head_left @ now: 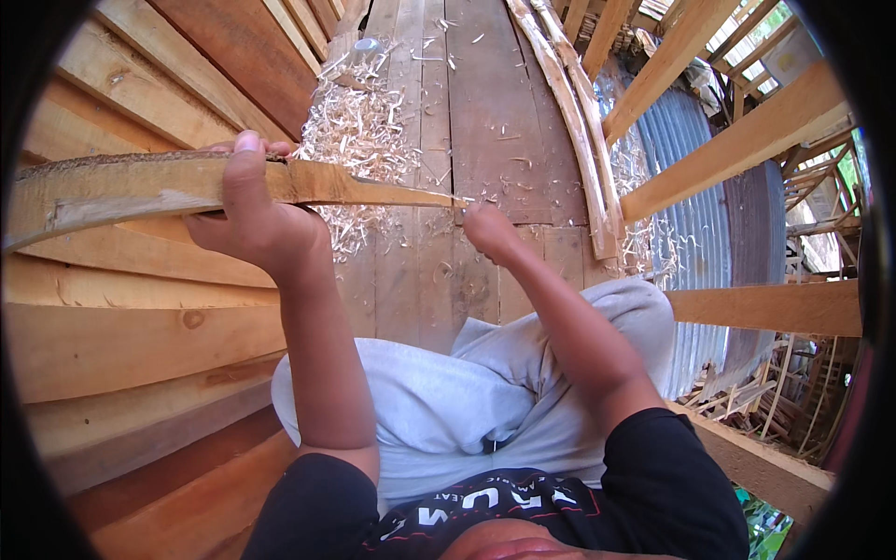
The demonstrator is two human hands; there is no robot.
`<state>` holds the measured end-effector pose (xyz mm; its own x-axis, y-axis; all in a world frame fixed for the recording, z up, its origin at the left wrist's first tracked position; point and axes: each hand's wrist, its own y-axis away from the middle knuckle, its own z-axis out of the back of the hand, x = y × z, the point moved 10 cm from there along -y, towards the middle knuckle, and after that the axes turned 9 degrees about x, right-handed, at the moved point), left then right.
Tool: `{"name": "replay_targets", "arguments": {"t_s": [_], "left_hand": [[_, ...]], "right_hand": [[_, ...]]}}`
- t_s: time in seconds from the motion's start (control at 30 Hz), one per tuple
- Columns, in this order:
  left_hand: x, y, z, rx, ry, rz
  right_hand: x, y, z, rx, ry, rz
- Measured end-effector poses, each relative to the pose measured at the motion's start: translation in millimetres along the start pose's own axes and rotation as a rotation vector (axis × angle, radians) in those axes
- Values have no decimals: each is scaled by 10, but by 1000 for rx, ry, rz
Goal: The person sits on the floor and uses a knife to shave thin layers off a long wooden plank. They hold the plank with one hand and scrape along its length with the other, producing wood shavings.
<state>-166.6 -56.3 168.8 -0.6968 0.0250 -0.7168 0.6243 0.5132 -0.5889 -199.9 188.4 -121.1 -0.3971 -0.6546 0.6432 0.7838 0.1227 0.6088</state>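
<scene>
My left hand (pixel 266 210) is wrapped round a long, slightly curved piece of wood (pixel 373 189), with the thumb over its upper edge. Rough bark runs along part of that edge, and a pale shaved patch shows on its side near the left rim. Towards the right the wood tapers to a thin point. My right hand (pixel 490 233) is closed right beside that point. Whether it pinches the tip or holds a small tool, I cannot make out. Both arms reach forward above my crossed legs in pale grey trousers (pixel 448 378).
Curly wood shavings (pixel 359 131) lie heaped on the plank floor (pixel 485 112), near a small grey lidded object (pixel 369 47). Sawn boards (pixel 140 345) line the left side. Two long pale strips (pixel 583 140) lie to the right, before wooden posts (pixel 737 140) and corrugated metal sheets (pixel 691 187).
</scene>
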Motion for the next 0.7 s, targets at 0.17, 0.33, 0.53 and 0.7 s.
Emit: {"name": "replay_targets", "arguments": {"t_s": [0.17,0.33,0.53,0.7], "left_hand": [[28,20,61,-30,-8,14],[17,33,-31,-23,21,35],[26,-5,-15,53,26,29],[20,-10,6,71,68,3]], "right_hand": [[785,351,50,-69,-59,204],[0,-142,59,-173,27,180],[-109,-268,-34,-103,-33,149],[-8,-122,-72,32,-190,-13]]}}
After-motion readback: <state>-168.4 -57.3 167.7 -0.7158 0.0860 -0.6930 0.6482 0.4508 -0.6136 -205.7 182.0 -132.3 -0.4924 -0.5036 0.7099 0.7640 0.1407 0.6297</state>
